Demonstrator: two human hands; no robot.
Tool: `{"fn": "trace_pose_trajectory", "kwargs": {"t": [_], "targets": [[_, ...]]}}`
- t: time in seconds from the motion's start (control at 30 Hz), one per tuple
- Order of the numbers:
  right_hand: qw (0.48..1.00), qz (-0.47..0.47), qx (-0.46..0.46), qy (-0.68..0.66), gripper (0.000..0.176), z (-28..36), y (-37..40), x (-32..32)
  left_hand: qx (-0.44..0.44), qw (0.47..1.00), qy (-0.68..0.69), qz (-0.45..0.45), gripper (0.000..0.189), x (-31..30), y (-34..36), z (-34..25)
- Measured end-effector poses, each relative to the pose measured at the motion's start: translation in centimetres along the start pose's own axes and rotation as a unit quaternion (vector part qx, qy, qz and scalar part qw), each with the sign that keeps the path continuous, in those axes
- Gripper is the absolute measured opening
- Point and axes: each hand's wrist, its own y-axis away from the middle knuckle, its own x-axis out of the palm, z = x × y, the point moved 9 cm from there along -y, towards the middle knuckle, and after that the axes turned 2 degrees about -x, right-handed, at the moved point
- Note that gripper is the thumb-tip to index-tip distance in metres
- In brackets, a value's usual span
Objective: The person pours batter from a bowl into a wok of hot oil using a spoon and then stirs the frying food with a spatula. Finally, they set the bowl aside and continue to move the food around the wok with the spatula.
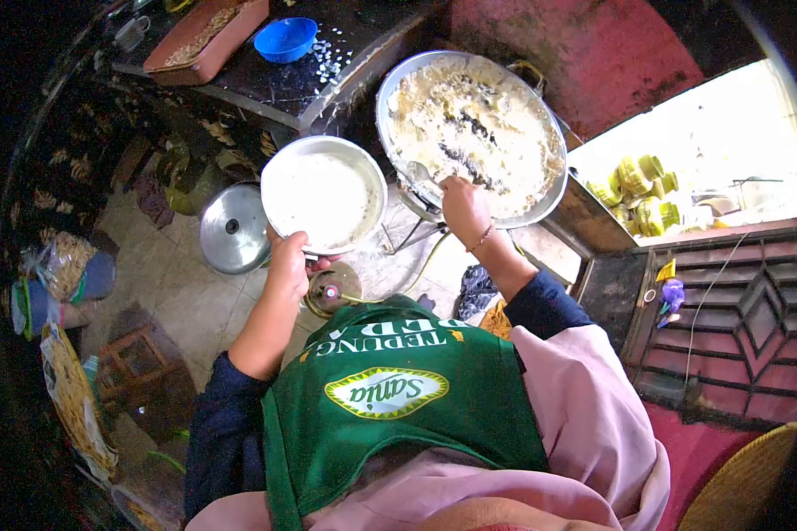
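Apron [398, 425]: green, wide bib, white block lettering across the upper part; below it, a white diamond-like badge [387, 393] edged in yellow, reading "Sania". Sleeves [549, 305]: dark navy, ending short of the wrists. Drape [593, 389]: pale pink cloth over shoulder and chest. Wrist: one thin, reddish bracelet [481, 238].

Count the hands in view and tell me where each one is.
2. The left hand grips the smaller pot at its near side; the right hand holds a metal utensil at the near edge of the wide pan. I see no others.
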Motion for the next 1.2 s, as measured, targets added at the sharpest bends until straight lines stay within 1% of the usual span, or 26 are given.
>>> {"fn": "trace_pose_trajectory", "kwargs": {"t": [0.03, 0.13, 0.17, 0.27, 0.3, 0.4, 0.5, 0.6, 0.7, 0.8, 0.83, 0.87, 0.9, 1.0, 1.1, 1.2], "targets": [[0.998, -0.029, -0.059, -0.008, 0.011, 0.4, 1.1, -0.7, 0.004, 1.000, -0.005, -0.001, 0.057, -0.1, -0.1, 0.0], [0.998, 0.013, -0.052, 0.025, 0.015, 0.5, 3.8, -1.8, 0.011, 1.000, -0.010, -0.008, 0.056, -0.7, -0.5, 0.2], [0.997, 0.005, -0.070, 0.030, 0.017, 1.2, 4.4, -2.6, 0.010, 1.000, -0.007, -0.012, 0.057, -0.8, -0.5, 0.2], [0.996, 0.031, -0.057, 0.067, 0.016, 1.3, 3.6, -0.6, -0.009, 1.000, 0.002, 0.001, 0.057, -0.5, -0.5, 0.6], [0.996, 0.034, -0.036, 0.080, 0.015, 2.1, 2.9, -0.4, -0.018, 1.000, 0.004, 0.009, 0.057, -0.5, -0.5, 0.7], [0.998, 0.029, -0.020, 0.046, 0.016, 3.8, 0.9, 1.2, -0.010, 0.999, -0.004, 0.036, 0.056, -0.4, -1.1, 0.8], [0.999, 0.033, 0.014, 0.003, 0.018, 3.4, -0.1, 1.8, 0.000, 1.000, -0.020, -0.015, 0.057, -0.5, -0.1, 0.3], [0.997, 0.067, 0.026, 0.016, 0.019, 3.4, 0.9, 1.3, 0.009, 1.000, -0.016, -0.010, 0.057, -0.5, 0.0, 0.1], [0.999, 0.032, 0.006, 0.023, 0.018, 3.1, 1.4, 0.6, 0.012, 1.000, -0.007, -0.005, 0.057, -0.4, 0.4, 0.0], [1.000, 0.010, -0.003, -0.013, 0.016, 3.1, 1.2, 0.0, 0.007, 1.000, 0.002, 0.004, 0.058, -0.2, 0.6, -0.2], [1.000, -0.020, -0.014, -0.002, 0.016, 3.0, 0.7, -0.9, 0.006, 1.000, 0.002, 0.003, 0.058, -0.2, 0.9, -0.2], [0.998, -0.051, -0.026, 0.008, 0.015, 2.6, -0.2, -2.1, 0.006, 1.000, 0.002, 0.002, 0.059, -0.1, 1.0, -0.4], [0.999, -0.036, -0.018, 0.035, 0.015, 1.9, -1.0, -2.3, 0.007, 1.000, 0.003, 0.002, 0.059, 0.0, 1.1, -0.5], [0.993, 0.020, -0.043, 0.107, 0.014, -2.7, -4.6, 2.7, 0.005, 1.000, -0.008, 0.019, 0.058, -0.3, 0.5, 0.1], [0.987, 0.001, -0.011, 0.160, 0.014, -3.9, -6.7, 2.3, -0.013, 1.000, -0.003, 0.026, 0.057, 0.5, 0.7, 0.1], [0.983, -0.013, 0.015, 0.182, 0.016, -5.7, -8.3, 0.9, -0.017, 0.998, 0.007, 0.053, 0.055, 1.5, 1.0, -0.2]]}}
